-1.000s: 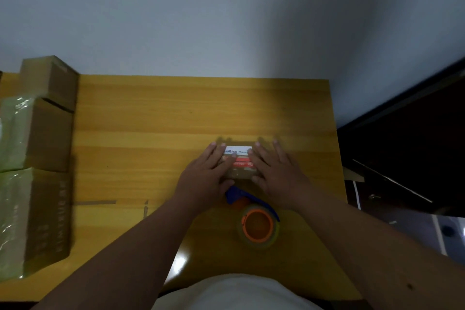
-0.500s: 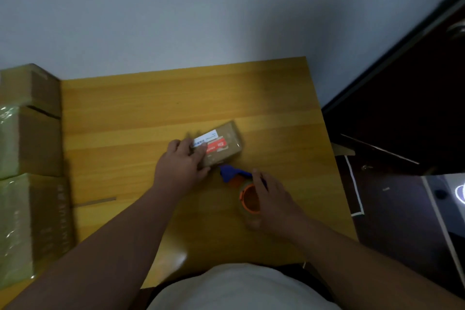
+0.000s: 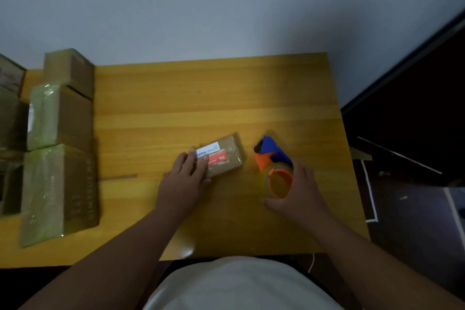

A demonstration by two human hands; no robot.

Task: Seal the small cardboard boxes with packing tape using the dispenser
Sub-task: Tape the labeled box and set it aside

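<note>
While left hand [image 3: 185, 178] pins small brown cardboard box [image 3: 221, 156], right hand [image 3: 298, 189] gripping orange-and-blue tape dispenser [image 3: 273, 168]; next, lay tape along seam

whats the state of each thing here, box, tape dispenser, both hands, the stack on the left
small box: closed, flat on the table, labelled top up
tape dispenser: beside the box, apart from it
left hand: fingers flat on the box
right hand: grips the dispenser's roll
stacked boxes: closed, taped over
</note>
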